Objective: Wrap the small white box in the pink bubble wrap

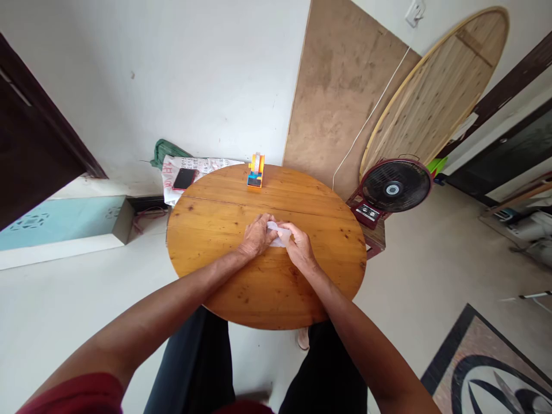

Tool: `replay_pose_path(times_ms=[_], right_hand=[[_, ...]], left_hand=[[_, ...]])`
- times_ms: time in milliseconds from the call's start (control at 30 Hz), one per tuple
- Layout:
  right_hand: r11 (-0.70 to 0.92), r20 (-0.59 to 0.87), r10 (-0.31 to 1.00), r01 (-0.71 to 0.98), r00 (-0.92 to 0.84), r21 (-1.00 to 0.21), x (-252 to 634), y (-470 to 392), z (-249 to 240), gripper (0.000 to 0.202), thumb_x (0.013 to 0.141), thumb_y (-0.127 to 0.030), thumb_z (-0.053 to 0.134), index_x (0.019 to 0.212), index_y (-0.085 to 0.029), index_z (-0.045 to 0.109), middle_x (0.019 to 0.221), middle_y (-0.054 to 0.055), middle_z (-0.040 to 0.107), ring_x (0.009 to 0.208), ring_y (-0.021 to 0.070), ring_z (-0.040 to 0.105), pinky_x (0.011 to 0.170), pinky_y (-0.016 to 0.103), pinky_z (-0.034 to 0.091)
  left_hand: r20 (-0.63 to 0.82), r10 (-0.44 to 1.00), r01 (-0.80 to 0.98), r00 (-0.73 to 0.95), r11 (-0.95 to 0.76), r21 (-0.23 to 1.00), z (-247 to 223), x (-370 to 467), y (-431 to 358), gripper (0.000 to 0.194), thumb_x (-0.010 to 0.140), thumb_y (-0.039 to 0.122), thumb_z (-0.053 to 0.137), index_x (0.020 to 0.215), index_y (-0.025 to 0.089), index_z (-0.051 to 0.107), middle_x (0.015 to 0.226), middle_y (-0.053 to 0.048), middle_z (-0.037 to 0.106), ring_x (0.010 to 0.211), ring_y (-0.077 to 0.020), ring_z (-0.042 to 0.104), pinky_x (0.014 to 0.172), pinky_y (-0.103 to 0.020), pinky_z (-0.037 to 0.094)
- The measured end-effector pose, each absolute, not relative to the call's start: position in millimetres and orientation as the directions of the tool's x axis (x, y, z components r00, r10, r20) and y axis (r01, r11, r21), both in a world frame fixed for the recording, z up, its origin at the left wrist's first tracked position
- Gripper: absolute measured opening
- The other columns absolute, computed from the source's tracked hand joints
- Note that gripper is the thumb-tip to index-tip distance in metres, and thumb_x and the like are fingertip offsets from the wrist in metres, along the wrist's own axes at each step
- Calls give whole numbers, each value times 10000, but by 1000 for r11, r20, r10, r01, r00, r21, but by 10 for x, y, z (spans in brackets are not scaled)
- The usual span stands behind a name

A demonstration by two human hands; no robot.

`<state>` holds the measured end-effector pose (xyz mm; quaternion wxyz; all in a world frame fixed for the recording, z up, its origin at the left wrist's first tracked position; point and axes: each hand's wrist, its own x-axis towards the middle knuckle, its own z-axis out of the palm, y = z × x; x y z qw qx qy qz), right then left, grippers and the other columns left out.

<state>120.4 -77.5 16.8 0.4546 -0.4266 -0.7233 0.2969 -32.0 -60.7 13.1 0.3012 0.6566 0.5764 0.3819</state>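
White wall took up the far side. Brown panel leaned on it, and a big round board stood on edge to the right of that. Wooden table sat right in front of me. Black fan stood just off its right edge, face up-ish. Printed white sack lay past the table's far-left edge.

Left hand: fingers closed on the left end of the sheet, some fingertips hidden. Right hand: thumb and forefinger pinched the right end. Both hands were over the table, a bit right of its middle, close together.

Phone lay on the sack, dark face up. Orange-and-blue holder stood near the table's far edge, well apart from my hands.

Sheet: pale, see-through, folded or curled, between my hands. Long axis ran roughly left-right across me, ends toward each hand. Couldn't tell a front end, or paper vs plastic.
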Motion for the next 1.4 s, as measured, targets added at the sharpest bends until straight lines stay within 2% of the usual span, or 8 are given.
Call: replay_pose_path(times_ms=[300, 433, 633, 833, 1067, 1200, 1267, 1400], right_hand=[[501, 396, 862, 416, -317, -759, 1306, -698, 184, 245, 904, -346, 511, 1027, -245, 698, 1097, 10, 725, 1002, 181, 675, 904, 300, 511], [529, 392, 840, 403, -376, -747, 1341, -713, 197, 268, 908, -289, 497, 1096, -234, 680, 1199, 23, 687, 1120, 187, 634, 993, 327, 474], [642, 433, 753, 409, -495, -649, 1395, -752, 255, 392, 880, -144, 429, 1200, -206, 646, 1298, 51, 635, 1261, 195, 544, 1114, 372, 382], [704, 437, 693, 407, -574, -582, 1438, -715, 276, 398, 884, -132, 441, 1206, -217, 658, 1305, 49, 633, 1277, 186, 532, 1126, 386, 373], [648, 372, 720, 377, -586, -661, 1450, -678, 354, 319, 947, -274, 448, 1130, -200, 699, 1241, 84, 670, 1215, 203, 584, 1062, 382, 434], [624, 363, 737, 368, -570, -689, 1450, -676, 365, 307, 927, -287, 478, 1108, -198, 710, 1226, 88, 676, 1190, 212, 600, 1047, 382, 443], [601, 354, 756, 369, -551, -709, 1448, -664, 348, 303, 916, -299, 495, 1100, -198, 714, 1226, 88, 677, 1176, 212, 609, 1044, 378, 445], [544, 334, 802, 377, -495, -749, 1427, -623, 335, 305, 901, -372, 521, 1029, -198, 736, 1161, 75, 709, 1093, 216, 654, 987, 357, 484]], left_hand=[[258, 962, 525, 87, -264, 809, -1, -355, -597, 196, 775, 296, 632, 941, 206, 579, 894, -10, 586, 760, -150, 541, 709, -273, 440], [305, 945, 450, 117, -324, 833, -41, -400, -594, 229, 764, 247, 618, 985, 195, 587, 943, -15, 577, 704, -125, 523, 679, -263, 452], [408, 902, 369, 140, -429, 824, -30, -426, -613, 253, 743, 198, 595, 995, 182, 585, 968, -34, 552, 819, -150, 553, 763, -276, 473], [325, 906, 183, 272, -380, 907, -28, -561, -566, 235, 716, 247, 611, 937, 179, 576, 935, -33, 615, 857, -173, 591, 798, -305, 491], [194, 840, 123, 506, -293, 948, 112, -824, -631, 540, 661, 233, 674, 1186, 198, 557, 1155, -57, 622, 1078, -228, 587, 954, -375, 464], [229, 867, 76, 443, -291, 954, 46, -758, -681, 559, 666, 285, 704, 1191, 203, 531, 1156, -68, 601, 1092, -222, 576, 960, -378, 466], [289, 905, 58, 313, -322, 945, -9, -717, -731, 528, 691, 324, 692, 1174, 210, 509, 1152, -72, 582, 1076, -207, 571, 947, -374, 473], [481, 873, 374, 86, -475, 796, -15, -708, -920, 310, 715, 309, 686, 973, 205, 549, 990, -51, 566, 964, -203, 558, 923, -394, 464]])
